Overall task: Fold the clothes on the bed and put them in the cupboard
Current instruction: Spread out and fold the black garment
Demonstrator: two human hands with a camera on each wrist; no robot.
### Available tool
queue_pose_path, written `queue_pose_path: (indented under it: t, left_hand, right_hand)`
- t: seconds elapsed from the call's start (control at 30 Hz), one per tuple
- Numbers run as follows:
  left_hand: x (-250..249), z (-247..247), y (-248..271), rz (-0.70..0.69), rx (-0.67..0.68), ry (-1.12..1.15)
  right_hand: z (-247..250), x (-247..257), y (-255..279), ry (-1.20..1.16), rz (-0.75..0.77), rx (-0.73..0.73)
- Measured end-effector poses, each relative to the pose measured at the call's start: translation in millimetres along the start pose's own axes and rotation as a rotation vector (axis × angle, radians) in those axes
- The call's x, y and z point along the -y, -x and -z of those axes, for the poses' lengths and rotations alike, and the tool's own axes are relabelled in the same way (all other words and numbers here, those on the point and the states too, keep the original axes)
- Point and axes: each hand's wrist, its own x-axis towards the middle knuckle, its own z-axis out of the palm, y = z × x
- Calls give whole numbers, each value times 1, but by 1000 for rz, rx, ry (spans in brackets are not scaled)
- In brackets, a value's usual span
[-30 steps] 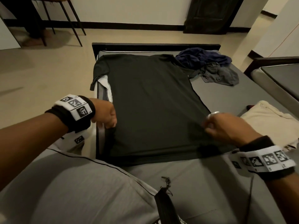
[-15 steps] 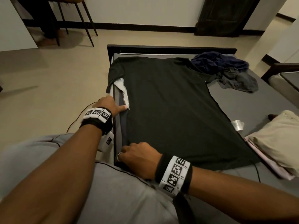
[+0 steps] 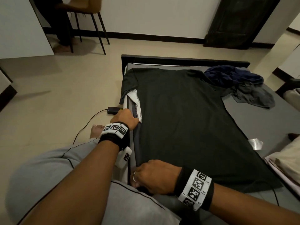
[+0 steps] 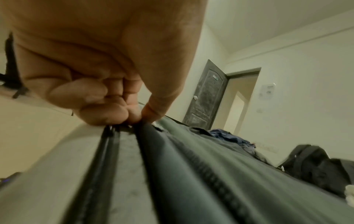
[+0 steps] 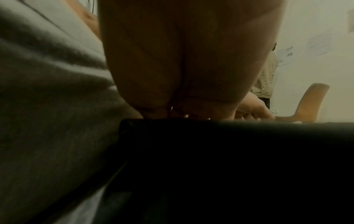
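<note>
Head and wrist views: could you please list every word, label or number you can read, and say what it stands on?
No text is readable.
Left wristband: square black-and-white marker codes; tiny print unreadable.
Right wristband: same codes; small digits blurred.
Wall notices: too small.
Door plaque: too small.

Bed [image 3: 267, 127], free surface: bare grey strip right of black T-shirt [image 3: 186, 119]. Obstructions: crumpled clothes heap [image 3: 240, 85] at far right corner; silver tape roll [image 3: 256, 143] and beige folded stack [image 3: 285, 161] along near right edge.
</note>
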Motion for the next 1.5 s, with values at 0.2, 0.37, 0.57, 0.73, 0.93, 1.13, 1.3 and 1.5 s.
queue_pose_path:
  t: [0.2,0.37,0.57,0.73,0.93,1.13,1.3,1.5]
  left_hand:
    - [13,8,-2,124,-17,93]
    - [26,13,-3,172,-51,82]
    - [13,13,-13,118,-76,81]
    - [2,9,-24,87,-57,66]
    - [-5,12,-37,53,-81,98]
    - [-4,16,-47,123,14,157]
    - [-7,19,-47,105,41,115]
    - [-12,24,-40,113,35,84]
  right_hand:
    - [16,-6,-5,-228,-37,158]
    - [57,-32,-12,-474,-30,12]
    - [131,-114,-64,-345,-210,-392]
    - [175,-183,-139,-138,-320,-489]
    - [171,-210,-241,329,-408,-92]
    - [143,-218,-286,752,-402,45]
    - [167,-223,-283,425,-465,-308]
    - [212,-286,-212,-449,-898,-1003]
